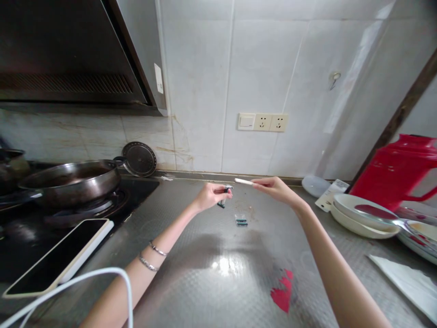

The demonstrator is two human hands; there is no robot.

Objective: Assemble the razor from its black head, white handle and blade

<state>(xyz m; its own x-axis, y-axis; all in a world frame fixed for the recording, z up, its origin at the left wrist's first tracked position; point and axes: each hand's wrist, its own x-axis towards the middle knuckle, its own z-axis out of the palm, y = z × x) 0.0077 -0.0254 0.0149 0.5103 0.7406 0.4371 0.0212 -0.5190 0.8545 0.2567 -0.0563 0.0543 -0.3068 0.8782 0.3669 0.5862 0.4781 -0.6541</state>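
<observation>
My left hand (212, 197) is closed in a pinch on a small black-and-silver piece (228, 187); its exact kind is too small to make out. My right hand (275, 187) grips a slender white stick (243, 181) by its right end, the other end pointing left toward the piece. The two held things are close together but apart, above the metal counter (205, 273). Below my left fingers shows a small dark strip (221, 206). Farther right on the counter lie small dark teal strips (241, 222), apparently in clear plastic.
At left, a steel pan (73, 180) stands on the stove, with a phone (58, 257) and white cable (99, 272) nearer. Bowls (365, 216), a red thermos (392, 171) and white paper (406, 284) are at right. A red scrap (282, 295) lies in front.
</observation>
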